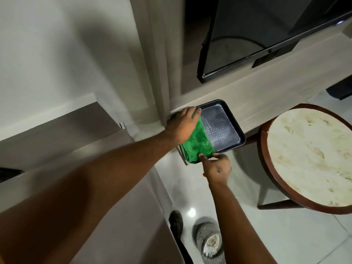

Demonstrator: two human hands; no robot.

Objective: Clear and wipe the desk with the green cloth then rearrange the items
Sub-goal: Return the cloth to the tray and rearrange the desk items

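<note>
A dark rectangular tray [238,128] with a patterned grey bottom lies on the pale desk [276,96], partly past the desk's front edge. A folded green cloth [198,142] covers the tray's left part. My left hand [182,124] lies palm down on the cloth's far end, fingers curled over it. My right hand [217,167] pinches the tray's near rim right beside the cloth's near corner. The tray's left rim is hidden under the cloth.
A flat black television [257,35] hangs above the desk. A round marble-topped side table [312,157] with a dark wooden rim stands right of the tray. A mesh waste bin [209,242] sits on the tiled floor below. A grey counter [76,149] runs along the left.
</note>
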